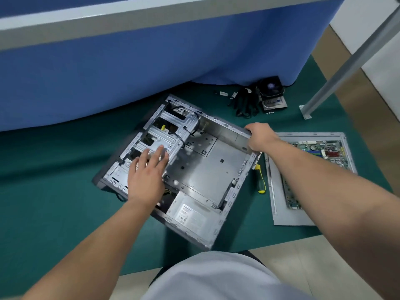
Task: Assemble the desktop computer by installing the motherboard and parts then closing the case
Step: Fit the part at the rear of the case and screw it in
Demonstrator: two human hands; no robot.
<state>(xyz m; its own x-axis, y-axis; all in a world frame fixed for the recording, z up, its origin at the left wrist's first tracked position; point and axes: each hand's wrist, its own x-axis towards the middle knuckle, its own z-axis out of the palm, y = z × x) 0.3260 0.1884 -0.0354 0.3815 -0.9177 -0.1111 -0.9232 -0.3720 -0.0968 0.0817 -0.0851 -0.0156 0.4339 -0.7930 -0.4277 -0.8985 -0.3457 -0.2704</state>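
— Case (216,167) first: where does it lie, and who holds it?

— It lies open on the green mat (54,180), turned at a slant, with its long axis going from the far left down to the near right. The left hand (145,176) rests flat on the drive cage (164,135), fingers straight and a little spread, holding nothing. The right hand (259,136) grips the far right corner of the case wall with curled fingers.

— And the motherboard (318,152)?

— It is to the right of the case, lying on the side panel (290,213), apart from the case. The right arm passes over it, so part of it is hidden. The right hand is clearly the nearer one. The bay inside the case is bare metal, so I judge the board is not yet installed.

— How many things do you count?

— One case, one motherboard, one panel, one screwdriver (260,180) between case and panel. At the far side I see one cooler (270,87) on a drive, I think, and one bundle of black cables (244,102). Some small screws lie near them; I cannot count these.
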